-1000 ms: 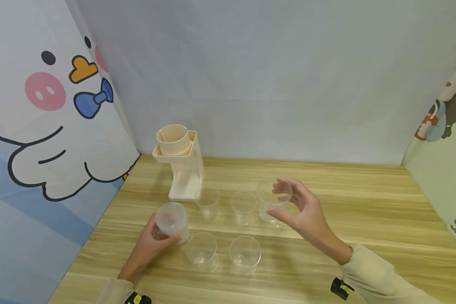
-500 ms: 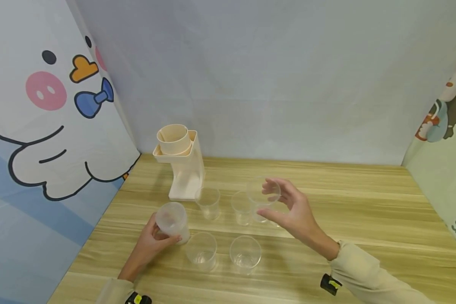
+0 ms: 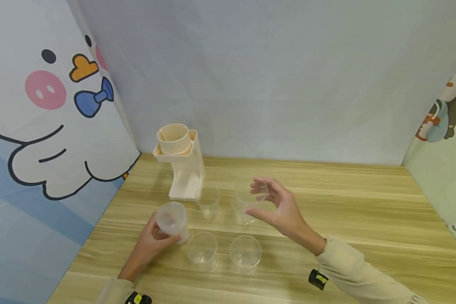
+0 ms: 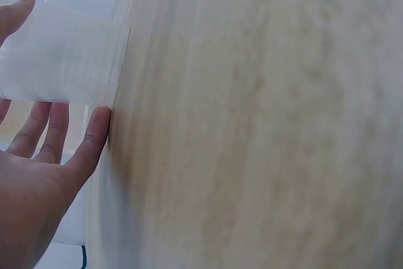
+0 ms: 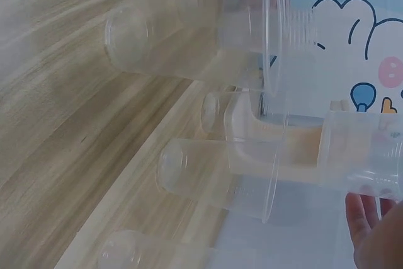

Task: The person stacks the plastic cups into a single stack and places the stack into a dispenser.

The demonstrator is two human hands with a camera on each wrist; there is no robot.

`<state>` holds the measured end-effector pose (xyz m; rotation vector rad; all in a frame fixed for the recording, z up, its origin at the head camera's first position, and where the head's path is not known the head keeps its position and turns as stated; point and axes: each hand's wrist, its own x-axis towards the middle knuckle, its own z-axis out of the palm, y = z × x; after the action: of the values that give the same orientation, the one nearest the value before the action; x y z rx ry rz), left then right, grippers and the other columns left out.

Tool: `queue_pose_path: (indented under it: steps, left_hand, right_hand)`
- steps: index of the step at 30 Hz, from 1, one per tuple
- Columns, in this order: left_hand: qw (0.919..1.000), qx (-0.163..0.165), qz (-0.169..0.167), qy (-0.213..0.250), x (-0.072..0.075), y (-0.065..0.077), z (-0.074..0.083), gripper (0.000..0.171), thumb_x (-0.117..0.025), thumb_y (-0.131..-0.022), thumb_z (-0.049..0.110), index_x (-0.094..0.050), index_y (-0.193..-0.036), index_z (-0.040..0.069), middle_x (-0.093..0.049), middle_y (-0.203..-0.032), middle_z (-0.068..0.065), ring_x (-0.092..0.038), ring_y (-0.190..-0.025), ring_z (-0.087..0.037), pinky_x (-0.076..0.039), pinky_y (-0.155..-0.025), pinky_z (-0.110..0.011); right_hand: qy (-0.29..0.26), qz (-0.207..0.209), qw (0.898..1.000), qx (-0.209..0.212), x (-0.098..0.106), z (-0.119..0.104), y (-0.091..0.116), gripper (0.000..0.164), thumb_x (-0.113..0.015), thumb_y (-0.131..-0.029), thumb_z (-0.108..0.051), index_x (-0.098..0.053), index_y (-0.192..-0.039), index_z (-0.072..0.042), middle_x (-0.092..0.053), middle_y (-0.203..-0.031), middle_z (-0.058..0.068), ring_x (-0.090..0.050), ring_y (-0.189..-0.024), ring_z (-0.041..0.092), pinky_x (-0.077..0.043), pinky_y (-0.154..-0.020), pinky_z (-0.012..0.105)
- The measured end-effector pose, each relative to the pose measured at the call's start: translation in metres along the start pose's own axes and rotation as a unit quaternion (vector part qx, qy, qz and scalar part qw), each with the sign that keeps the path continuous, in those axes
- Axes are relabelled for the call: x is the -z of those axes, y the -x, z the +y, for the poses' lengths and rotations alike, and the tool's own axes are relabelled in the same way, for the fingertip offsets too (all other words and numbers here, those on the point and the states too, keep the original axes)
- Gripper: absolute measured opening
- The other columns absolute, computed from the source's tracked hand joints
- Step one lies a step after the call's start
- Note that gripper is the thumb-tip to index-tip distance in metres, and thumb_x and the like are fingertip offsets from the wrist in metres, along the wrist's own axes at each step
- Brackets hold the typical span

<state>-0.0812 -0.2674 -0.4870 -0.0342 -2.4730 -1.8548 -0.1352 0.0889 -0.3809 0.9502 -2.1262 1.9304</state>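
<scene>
My left hand (image 3: 150,245) grips a stack of nested plastic cups (image 3: 172,221) at the left, thumb on the near side; in the left wrist view their rims lie close together near the tabletop. My right hand (image 3: 285,211) holds one clear plastic cup (image 5: 352,155) between thumb and curled fingers, raised above the standing cups. From the head view, this held cup overlaps a standing cup (image 3: 242,217) in the back row. Left of that stands another clear cup (image 3: 207,204). Two more, a left cup (image 3: 202,253) and a right cup (image 3: 245,255), form the front row.
A cream-coloured stand (image 3: 186,173) with a round cup-like top (image 3: 173,141) is at the back left of the wooden table (image 3: 346,202). A pale cloth backdrop (image 3: 270,84) rises behind, with cartoon-printed panels (image 3: 53,139) at the sides.
My right hand has moved left with its cup, from the right of the back row to over the cup in that row. My left hand and the cup stack have stayed put.
</scene>
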Motion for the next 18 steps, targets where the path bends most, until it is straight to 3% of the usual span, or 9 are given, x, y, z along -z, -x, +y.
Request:
queue_pose_path:
  steps: [7, 15, 18]
  left_hand:
    - [1.0000, -0.001, 0.002, -0.001, 0.000, 0.000, 0.000, 0.078, -0.081, -0.074, 0.008, -0.037, -0.137, 0.011, -0.046, -0.128, -0.014, -0.053, -0.108, -0.016, -0.051, -0.082, -0.029]
    - [1.0000, 0.003, -0.004, 0.000, 0.001, -0.001, 0.000, 0.077, -0.081, -0.075, 0.010, -0.037, -0.138, 0.012, -0.046, -0.127, -0.013, -0.053, -0.108, -0.020, -0.051, -0.082, -0.030]
    - [1.0000, 0.004, -0.003, -0.004, 0.000, 0.000, 0.000, 0.078, -0.081, -0.075, 0.010, -0.036, -0.138, 0.012, -0.046, -0.128, -0.013, -0.053, -0.108, -0.020, -0.051, -0.082, -0.029]
  right_hand:
    - [0.000, -0.007, 1.000, -0.004, -0.010, 0.002, -0.006, 0.065, -0.081, -0.070, 0.001, -0.052, -0.128, -0.004, -0.059, -0.116, 0.011, -0.056, -0.107, 0.030, -0.049, -0.088, 0.043]
    - [0.026, -0.024, 0.999, -0.021, -0.020, -0.013, -0.013, 0.063, -0.080, -0.071, 0.001, -0.052, -0.127, -0.002, -0.061, -0.114, 0.012, -0.057, -0.105, 0.032, -0.050, -0.085, 0.036]
    - [0.020, -0.030, 0.999, -0.026, -0.023, 0.000, -0.016, 0.064, -0.082, -0.071, -0.005, -0.054, -0.127, -0.008, -0.061, -0.115, 0.007, -0.058, -0.105, 0.026, -0.050, -0.084, 0.034]
